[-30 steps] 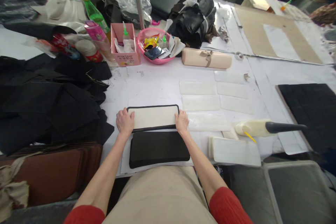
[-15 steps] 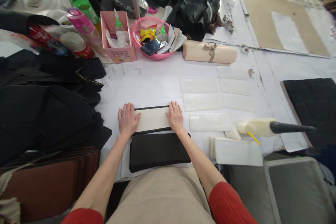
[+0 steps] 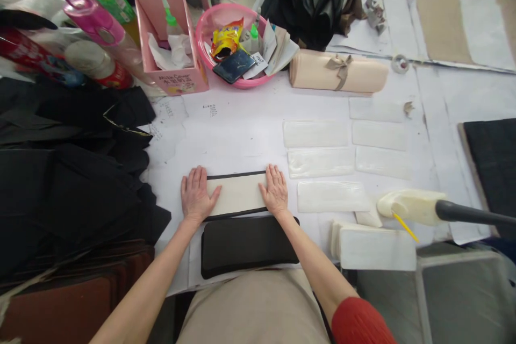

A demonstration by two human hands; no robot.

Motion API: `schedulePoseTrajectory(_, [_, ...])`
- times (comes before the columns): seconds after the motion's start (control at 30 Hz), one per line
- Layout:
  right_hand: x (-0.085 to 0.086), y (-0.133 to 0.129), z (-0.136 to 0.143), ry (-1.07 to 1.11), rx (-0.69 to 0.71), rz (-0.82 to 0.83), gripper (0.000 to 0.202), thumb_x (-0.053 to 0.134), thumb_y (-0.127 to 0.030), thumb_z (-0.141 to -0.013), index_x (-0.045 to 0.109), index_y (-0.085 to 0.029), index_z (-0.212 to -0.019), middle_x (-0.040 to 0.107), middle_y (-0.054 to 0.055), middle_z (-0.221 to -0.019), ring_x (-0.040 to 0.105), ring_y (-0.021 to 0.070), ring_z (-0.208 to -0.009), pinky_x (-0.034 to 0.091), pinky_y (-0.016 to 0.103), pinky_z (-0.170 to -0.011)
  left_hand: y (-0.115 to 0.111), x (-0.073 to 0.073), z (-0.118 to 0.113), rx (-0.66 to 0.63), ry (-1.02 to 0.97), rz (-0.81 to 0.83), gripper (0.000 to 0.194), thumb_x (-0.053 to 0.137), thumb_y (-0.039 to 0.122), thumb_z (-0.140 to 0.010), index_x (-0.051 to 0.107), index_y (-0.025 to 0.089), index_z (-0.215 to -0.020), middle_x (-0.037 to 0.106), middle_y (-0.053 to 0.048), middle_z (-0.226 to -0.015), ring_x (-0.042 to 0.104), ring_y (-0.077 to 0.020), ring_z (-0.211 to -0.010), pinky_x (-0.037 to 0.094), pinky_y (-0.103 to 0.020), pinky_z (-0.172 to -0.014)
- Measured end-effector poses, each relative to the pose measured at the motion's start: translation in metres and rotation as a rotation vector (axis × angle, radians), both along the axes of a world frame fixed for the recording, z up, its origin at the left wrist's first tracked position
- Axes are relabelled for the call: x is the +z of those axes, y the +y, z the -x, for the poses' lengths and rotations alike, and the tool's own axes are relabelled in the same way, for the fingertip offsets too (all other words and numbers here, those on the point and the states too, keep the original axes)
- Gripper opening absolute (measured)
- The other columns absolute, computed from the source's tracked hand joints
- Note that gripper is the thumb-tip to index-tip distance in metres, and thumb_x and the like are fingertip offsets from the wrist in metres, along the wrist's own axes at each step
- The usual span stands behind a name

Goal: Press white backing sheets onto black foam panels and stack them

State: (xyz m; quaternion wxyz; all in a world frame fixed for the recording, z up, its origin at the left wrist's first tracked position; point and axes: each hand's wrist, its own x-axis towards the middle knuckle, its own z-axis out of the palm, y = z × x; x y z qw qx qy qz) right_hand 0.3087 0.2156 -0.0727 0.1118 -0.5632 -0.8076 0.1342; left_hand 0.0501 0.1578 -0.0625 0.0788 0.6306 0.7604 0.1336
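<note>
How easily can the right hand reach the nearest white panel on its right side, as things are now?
Probably yes. The right hand lies flat on the black-edged panel, and the nearest white panel lies just beside it on the bare table, with nothing between them.

The white paper-covered tabletop [image 3: 242, 129] carries a black-edged cream rectangular panel [image 3: 237, 193] near its front edge, a black rectangular pad [image 3: 250, 244] at that edge, translucent white strips [image 3: 322, 161] toward the right, a pink plastic bowl [image 3: 209, 27] and pink box [image 3: 177, 78] toward the back edge, and black fabric pieces [image 3: 72, 172] along the left.
</note>
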Motion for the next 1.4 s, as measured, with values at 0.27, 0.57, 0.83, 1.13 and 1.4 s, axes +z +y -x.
schedulePoseTrajectory(0.27, [0.006,-0.001,0.006,0.062,-0.017,0.002,0.060,0.039,-0.036,-0.099,0.027,-0.011,-0.152,0.028,0.012,-0.157,0.019,0.0233,-0.147,0.017,0.043,-0.120,0.008,0.019,-0.020,-0.007,0.118,0.008,0.074,0.035,0.048,-0.093,0.023,0.002,-0.149,0.024,-0.024,-0.156,0.011,-0.0341,-0.148,0.006,-0.058,-0.117])
schedulePoseTrajectory(0.57, [0.010,-0.003,0.006,0.107,-0.039,-0.016,0.059,0.042,-0.039,-0.099,0.031,-0.011,-0.150,0.031,0.012,-0.156,0.022,0.0232,-0.146,0.020,0.043,-0.119,0.055,-0.001,-0.098,-0.231,0.040,-0.040,0.067,0.036,0.048,-0.094,0.028,0.012,-0.150,0.032,-0.018,-0.155,0.020,-0.0305,-0.146,0.010,-0.056,-0.118])
schedulePoseTrajectory(0.83, [0.017,0.005,-0.004,0.230,-0.068,-0.026,0.057,0.049,-0.037,-0.096,0.037,-0.014,-0.147,0.042,0.010,-0.150,0.030,0.0230,-0.143,0.027,0.042,-0.117,0.048,-0.008,-0.096,-0.243,0.044,-0.047,0.071,0.042,0.044,-0.093,0.015,0.019,-0.154,0.021,-0.016,-0.159,0.017,-0.0310,-0.147,0.012,-0.057,-0.118])
schedulePoseTrajectory(1.13, [0.059,0.178,-0.206,-0.085,-0.746,0.156,0.026,0.046,-0.027,-0.097,0.069,-0.021,-0.109,0.071,0.006,-0.109,0.065,0.0179,-0.099,0.046,0.026,-0.085,0.047,-0.005,-0.098,-0.245,0.011,-0.012,0.069,0.034,0.044,-0.094,0.006,0.024,-0.154,0.008,-0.010,-0.163,0.010,-0.0309,-0.148,0.010,-0.059,-0.118])
schedulePoseTrajectory(1.4, [0.047,0.242,-0.250,-0.197,-0.812,0.262,0.023,0.056,-0.029,-0.090,0.074,-0.020,-0.102,0.073,0.012,-0.102,0.068,0.0216,-0.097,0.047,0.027,-0.081,0.046,-0.009,-0.095,-0.245,0.047,0.014,0.070,0.032,0.044,-0.094,0.005,0.023,-0.155,0.007,-0.010,-0.163,0.010,-0.0316,-0.148,0.010,-0.058,-0.118])
